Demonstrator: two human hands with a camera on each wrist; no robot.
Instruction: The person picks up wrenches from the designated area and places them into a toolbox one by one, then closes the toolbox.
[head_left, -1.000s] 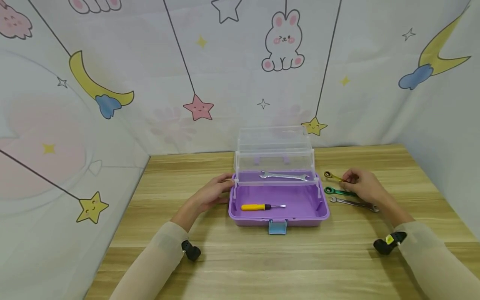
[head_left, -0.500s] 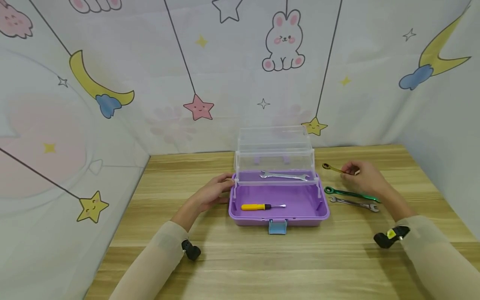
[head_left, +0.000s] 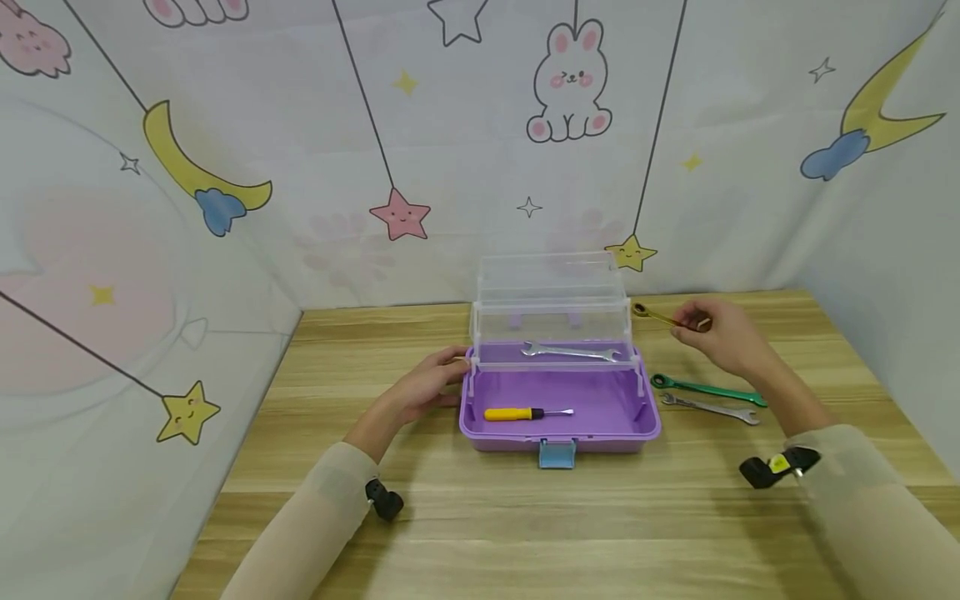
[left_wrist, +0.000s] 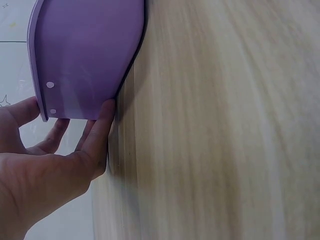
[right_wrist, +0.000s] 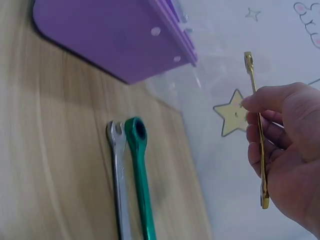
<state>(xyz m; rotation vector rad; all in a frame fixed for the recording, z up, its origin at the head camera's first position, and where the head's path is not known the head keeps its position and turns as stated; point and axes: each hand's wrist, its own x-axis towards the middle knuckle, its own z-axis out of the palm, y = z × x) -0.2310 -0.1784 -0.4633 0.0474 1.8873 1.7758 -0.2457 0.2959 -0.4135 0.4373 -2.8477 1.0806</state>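
In the head view my right hand (head_left: 720, 333) pinches a gold ratchet wrench (head_left: 656, 315) above the table, right of the toolbox. Thumb and fingers hold its shaft in the right wrist view, the ring end pointing away. An open purple toolbox (head_left: 495, 442) with a raised clear lid stands mid-table. My left hand (left_wrist: 55, 165) holds its rear left corner, fingers at the rim and low on the side. Inside lies a yellow-handled screwdriver (head_left: 517, 414). A silver open-end wrench (head_left: 570, 352) rests on the clear upper tray.
Right of the toolbox lie a green ratchet wrench (head_left: 708, 389) and a silver wrench (head_left: 708, 409), side by side on the wooden table (head_left: 525, 533). A blue latch (head_left: 557, 454) hangs at the toolbox front. A printed white curtain (head_left: 450, 150) rises behind.
My right hand has lifted the gold wrench off the table and moved it away towards the back, uncovering the green wrench's full length. The left hand and toolbox have stayed put.
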